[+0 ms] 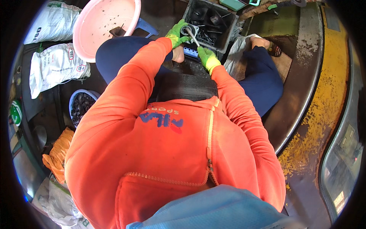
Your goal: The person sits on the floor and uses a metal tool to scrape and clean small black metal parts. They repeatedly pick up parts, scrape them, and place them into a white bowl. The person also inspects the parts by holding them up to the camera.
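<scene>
My left hand (177,34), in a green and yellow glove, grips a small pale part with a round ring-shaped opening (186,30). A thin, light-coloured rod-like tool (193,38) slants from that part to my right hand (209,60), which is gloved alike and closed around its lower end. The tool's upper end meets the part; its exact tip is too small to make out. Just beyond both hands stands a dark crate (231,33) with black pieces and thin dark rods inside. Below the hands lies a blue perforated piece (190,52).
A pink basin (84,42) with dark bits stands at the left, beside a blue stool-like piece (146,27). White sacks (57,66), a blue tub of black rings (72,100) and an orange bag (60,154) line the left. Worn yellow metal (305,149) curves along the right.
</scene>
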### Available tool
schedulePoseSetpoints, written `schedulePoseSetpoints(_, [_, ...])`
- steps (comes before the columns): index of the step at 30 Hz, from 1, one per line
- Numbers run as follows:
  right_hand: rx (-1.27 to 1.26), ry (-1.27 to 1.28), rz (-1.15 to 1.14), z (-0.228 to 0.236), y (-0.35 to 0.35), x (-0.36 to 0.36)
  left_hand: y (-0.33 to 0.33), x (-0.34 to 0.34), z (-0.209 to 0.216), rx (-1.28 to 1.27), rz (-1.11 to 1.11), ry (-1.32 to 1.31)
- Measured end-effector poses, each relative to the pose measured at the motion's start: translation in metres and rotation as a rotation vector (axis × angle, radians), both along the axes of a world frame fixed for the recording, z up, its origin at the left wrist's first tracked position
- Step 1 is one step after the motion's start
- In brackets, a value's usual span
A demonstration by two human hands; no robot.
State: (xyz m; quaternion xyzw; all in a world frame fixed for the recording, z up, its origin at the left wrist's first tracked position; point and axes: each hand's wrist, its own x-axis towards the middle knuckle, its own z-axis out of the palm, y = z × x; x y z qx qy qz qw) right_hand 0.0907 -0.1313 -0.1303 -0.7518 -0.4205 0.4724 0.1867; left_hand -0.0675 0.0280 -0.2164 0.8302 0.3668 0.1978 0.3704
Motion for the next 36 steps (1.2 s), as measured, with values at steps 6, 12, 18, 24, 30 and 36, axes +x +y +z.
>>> schedulePoseSetpoints(6, [-0.074,-0.027,0.032,0.013,-0.005,0.002,-0.003,0.0,0.005,-0.043,-0.015,-0.059])
schedulePoseSetpoints(12, [0.369,-0.078,0.06,0.02,-0.011,0.003,-0.003,0.004,0.021,-0.104,-0.115,-0.083])
schedulePoseSetpoints(18, [-0.094,-0.021,0.054,-0.001,-0.005,0.007,-0.01,0.001,0.026,-0.043,-0.028,0.052])
schedulePoseSetpoints(24, [-0.026,-0.006,-0.011,-0.007,-0.007,0.006,-0.009,-0.001,0.035,-0.011,-0.044,0.112])
schedulePoseSetpoints(30, [0.132,0.501,-0.415,0.07,-0.014,0.013,0.015,0.015,0.091,-0.309,0.129,0.066])
schedulePoseSetpoints(36, [0.191,0.704,-0.483,0.117,-0.035,0.025,0.105,0.057,0.152,-0.136,0.598,-0.292])
